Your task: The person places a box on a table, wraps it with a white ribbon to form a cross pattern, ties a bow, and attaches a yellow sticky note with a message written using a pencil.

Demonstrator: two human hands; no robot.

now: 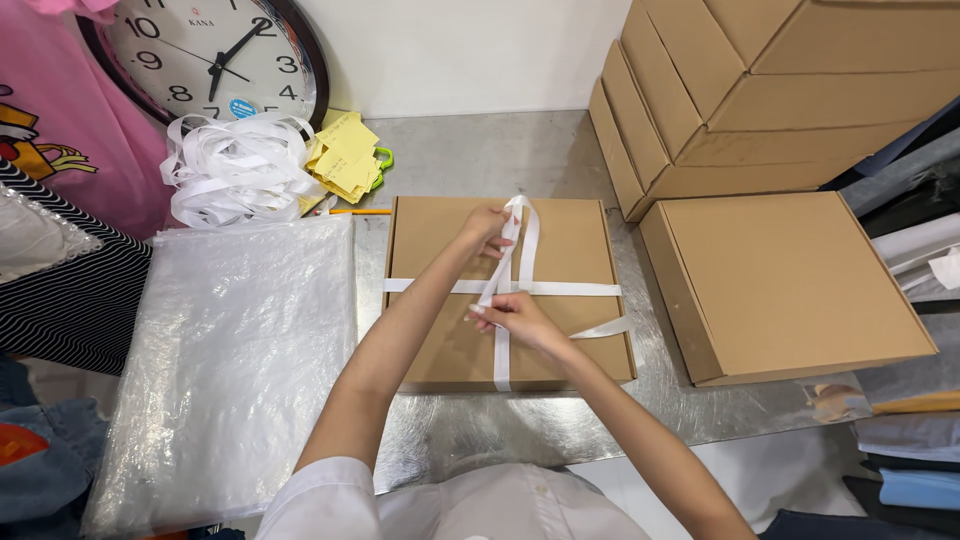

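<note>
Steel tabletop [480, 430] carries a flat cardboard box [440, 340] beneath both hands, its white ribbon [560, 289] already crossed over the lid but not yet knotted. Left hand [486, 228] pinches a ribbon loop above the crossing, while right hand [515, 318] grips the strands at it. Left of them lie clear plastic bags [230, 370] and spare ribbon [235, 165], right more boxes [790, 285].

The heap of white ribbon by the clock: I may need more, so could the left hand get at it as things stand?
Probably yes. The left hand holds a ribbon loop over the tied box; only bare steel table and yellow notes lie between it and the ribbon heap.
</note>
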